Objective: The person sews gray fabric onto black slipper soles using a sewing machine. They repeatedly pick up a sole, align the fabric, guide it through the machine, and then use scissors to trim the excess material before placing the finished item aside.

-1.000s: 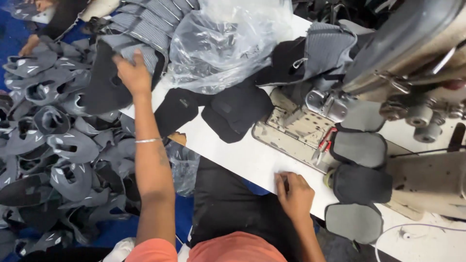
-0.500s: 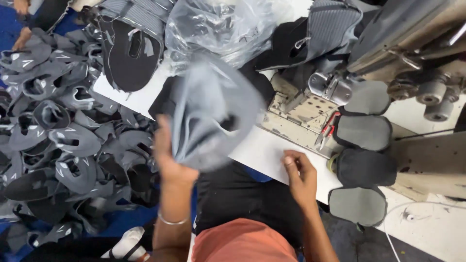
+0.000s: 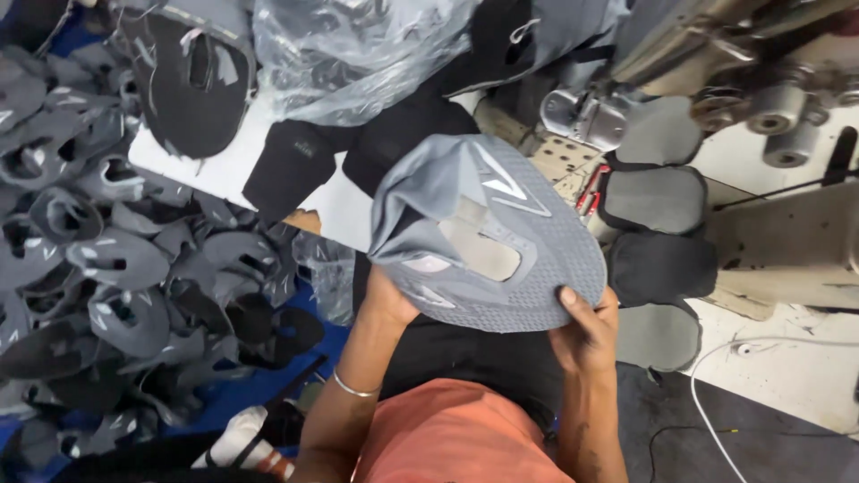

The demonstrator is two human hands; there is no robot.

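Both hands gripping grey shoe upper (image 3: pixel 488 237) above tabletop (image 3: pixel 224 165) front edge: left hand (image 3: pixel 389 300) fingers clamped underneath, right hand (image 3: pixel 586 326) fingers pinching rim, holding it flat w/ textured face showing

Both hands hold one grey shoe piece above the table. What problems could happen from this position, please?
1. The grey shoe upper is held only at its lower edge by the left hand and right hand; it looks floppy and may fold or slip.
2. Moved forward, it might catch on the sewing machine parts close behind.
3. If dropped left, it could get lost in the pile of uppers.
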